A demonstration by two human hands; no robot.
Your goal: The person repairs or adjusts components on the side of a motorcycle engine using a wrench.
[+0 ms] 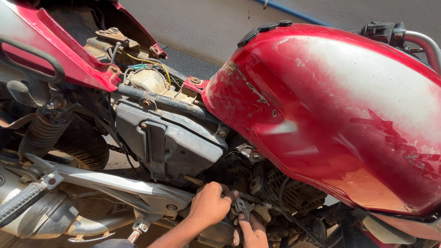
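Nearest the camera, at the bottom edge, the right hand (250, 233) comes up from below with its fingers (240, 219) pinched narrow on a small dark clamp (242, 206). The clamp sits at the fingertips, touching them, and points up toward the engine. Just beside it, the left hand (210, 204) is curled into a loose fist, its fingers (228, 193) closed round the near end of a black hose (252, 199). What lies inside that fist beyond the hose end cannot be told.

The hose runs from the left fingertips away to the right, its long axis nearly level and tipping slightly down, toward the finned engine (294, 193). The clamp lies right under the hose end, so both hands meet at one spot; the right hand is the nearer to the clamp, the left the nearer to the hose.

Left of the fingers and a little lower, a silver frame arm (115, 186) slants across, with a ribbed footpeg (20, 204) well apart at the far left. Above the left hand stands a grey side box (174, 142), close over the knuckles. Beyond that, further up, loose yellow and green wires (147, 66) lie over a dusty battery tray, under the red tail panel (69, 59). A coil spring (41, 133) shows on the left.

Up and right of both hands, filling most of the view, is the red tank (340, 115), paint worn pale and cracked. Farthest off, grey ground (206, 27) with a blue pipe (289, 11).
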